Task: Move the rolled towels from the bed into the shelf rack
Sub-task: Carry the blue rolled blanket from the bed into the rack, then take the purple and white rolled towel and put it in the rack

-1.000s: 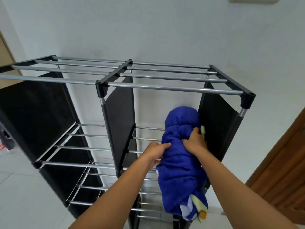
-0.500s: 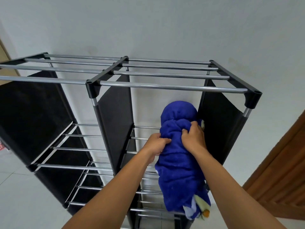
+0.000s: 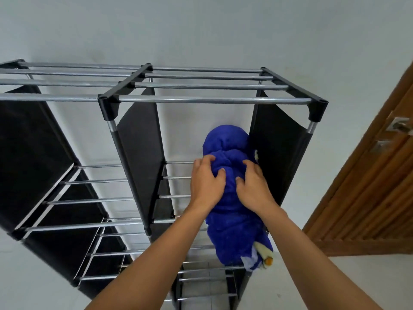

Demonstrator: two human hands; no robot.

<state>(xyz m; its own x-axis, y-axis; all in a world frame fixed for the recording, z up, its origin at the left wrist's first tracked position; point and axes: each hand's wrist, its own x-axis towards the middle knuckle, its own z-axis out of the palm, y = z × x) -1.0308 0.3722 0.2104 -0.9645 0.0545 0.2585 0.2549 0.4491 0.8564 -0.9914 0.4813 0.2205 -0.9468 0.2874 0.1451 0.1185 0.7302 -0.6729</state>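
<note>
A rolled blue towel (image 3: 232, 224) with a yellow-and-white patch at its near end lies lengthwise on the rails of the right-hand upper shelf of the black-and-silver shelf rack (image 3: 201, 100). It sits against the rack's right fabric side panel. My left hand (image 3: 206, 182) rests on the towel's left side, fingers spread and curled onto the cloth. On the towel's right side my right hand (image 3: 253, 186) lies the same way. Neither hand closes around the roll.
The rack's left compartments (image 3: 67, 182) hold nothing between black fabric panels. A wooden slatted door (image 3: 366, 193) with a metal handle stands just right of the rack. White wall behind, pale tiled floor below.
Both hands have let go of the pinched cloth and now lie spread on top of the towel. The towel has slid a little deeper onto the shelf.
</note>
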